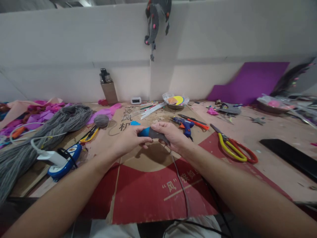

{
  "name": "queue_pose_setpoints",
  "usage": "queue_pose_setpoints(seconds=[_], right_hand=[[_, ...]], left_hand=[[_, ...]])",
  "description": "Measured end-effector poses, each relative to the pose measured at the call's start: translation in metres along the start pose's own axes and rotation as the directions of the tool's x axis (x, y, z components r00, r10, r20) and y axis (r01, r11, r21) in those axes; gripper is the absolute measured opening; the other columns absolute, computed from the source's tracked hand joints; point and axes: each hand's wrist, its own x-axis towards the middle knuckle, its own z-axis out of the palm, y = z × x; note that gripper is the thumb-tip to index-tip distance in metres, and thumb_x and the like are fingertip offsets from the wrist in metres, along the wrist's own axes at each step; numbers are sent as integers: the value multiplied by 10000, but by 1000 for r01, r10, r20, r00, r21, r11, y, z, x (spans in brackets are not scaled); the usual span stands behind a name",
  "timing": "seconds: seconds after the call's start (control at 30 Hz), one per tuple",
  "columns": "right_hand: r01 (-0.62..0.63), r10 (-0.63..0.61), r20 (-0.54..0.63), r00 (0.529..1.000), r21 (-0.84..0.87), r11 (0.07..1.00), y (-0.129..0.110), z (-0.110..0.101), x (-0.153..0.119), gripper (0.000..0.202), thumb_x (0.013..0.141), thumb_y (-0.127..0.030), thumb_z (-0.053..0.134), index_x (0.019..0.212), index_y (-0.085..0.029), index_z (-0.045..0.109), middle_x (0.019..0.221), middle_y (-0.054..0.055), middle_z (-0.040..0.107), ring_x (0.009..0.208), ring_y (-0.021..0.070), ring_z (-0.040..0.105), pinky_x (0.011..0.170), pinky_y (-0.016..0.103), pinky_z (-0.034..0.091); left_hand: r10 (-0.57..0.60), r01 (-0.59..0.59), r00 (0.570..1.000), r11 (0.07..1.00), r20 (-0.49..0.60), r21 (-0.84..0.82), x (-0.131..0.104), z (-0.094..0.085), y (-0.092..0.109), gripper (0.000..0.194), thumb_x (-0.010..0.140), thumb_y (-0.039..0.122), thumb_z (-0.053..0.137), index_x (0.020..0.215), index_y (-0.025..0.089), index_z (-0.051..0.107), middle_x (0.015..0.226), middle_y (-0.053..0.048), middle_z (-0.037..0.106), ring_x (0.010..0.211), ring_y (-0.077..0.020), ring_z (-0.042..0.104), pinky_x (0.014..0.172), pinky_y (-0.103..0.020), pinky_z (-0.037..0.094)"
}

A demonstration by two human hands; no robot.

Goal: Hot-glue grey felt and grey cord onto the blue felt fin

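Between my two hands is a small grey-and-blue piece (pixel 158 135), blue at its left end and dark grey toward the right; I cannot make out what it is made of. My left hand (pixel 132 140) pinches the blue end between thumb and fingers. Around the grey end, my right hand (pixel 172 134) is closed, the thumb on top. A thin grey yarn strand (pixel 182 181) runs down from beside my right hand toward my lap. Under both hands lies a flat brown and red cardboard sheet (pixel 138 195).
A blue glue gun (pixel 187 127) and red-and-yellow scissors (pixel 234 148) lie right of my hands, with a black phone-like slab (pixel 292 157) farther right. At left are a grey yarn hank (pixel 61 122), yarn ball (pixel 101 121), yellow cutter (pixel 89 135) and blue power strip (pixel 65 163). A bottle (pixel 109 89) stands behind.
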Motion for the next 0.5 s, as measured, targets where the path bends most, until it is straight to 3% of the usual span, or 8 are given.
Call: queue_pose_setpoints(seconds=[0.17,0.33,0.5], right_hand=[[-29,27,68,997,21,999,-1,2,-1,322,688,-452,744,671,-164,602,519,-17,603,409,60,496,352,161,271],[-119,100,186,977,91,989,-6,6,-7,324,708,-471,710,689,-163,610,524,-3,627,394,64,502,331,156,249],[-74,72,29,997,76,994,-1,4,-2,343,636,-446,785,670,-161,597,505,-32,597,379,56,467,333,167,261]], left_hand=[[-24,52,996,945,88,-324,4,0,-6,250,731,355,741,822,131,675,784,-67,727,713,-156,682,732,-294,550],[-63,110,990,911,129,-397,5,-3,-4,263,705,347,775,761,113,668,713,-72,718,628,-143,667,642,-266,556],[-93,226,958,828,272,-512,4,-5,-2,382,710,411,788,941,116,714,914,-117,735,791,-180,697,682,-274,575]])
